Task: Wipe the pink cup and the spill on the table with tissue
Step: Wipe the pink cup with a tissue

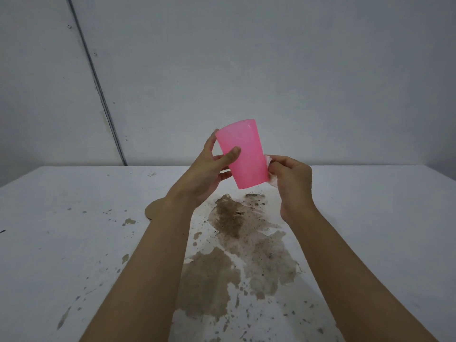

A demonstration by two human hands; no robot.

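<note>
Left hand [209, 169] grips pink cup [243, 154]; right hand [292, 181] presses tissue [269, 169] against it.

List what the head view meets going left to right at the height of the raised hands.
Left hand → translucent pink plastic cup → crumpled white tissue → right hand.

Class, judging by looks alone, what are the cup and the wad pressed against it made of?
Pink cup: probably plastic, smooth and slightly translucent, with light glowing through its wall. Wad in the right hand: likely tissue, white, soft and crumpled.
</note>
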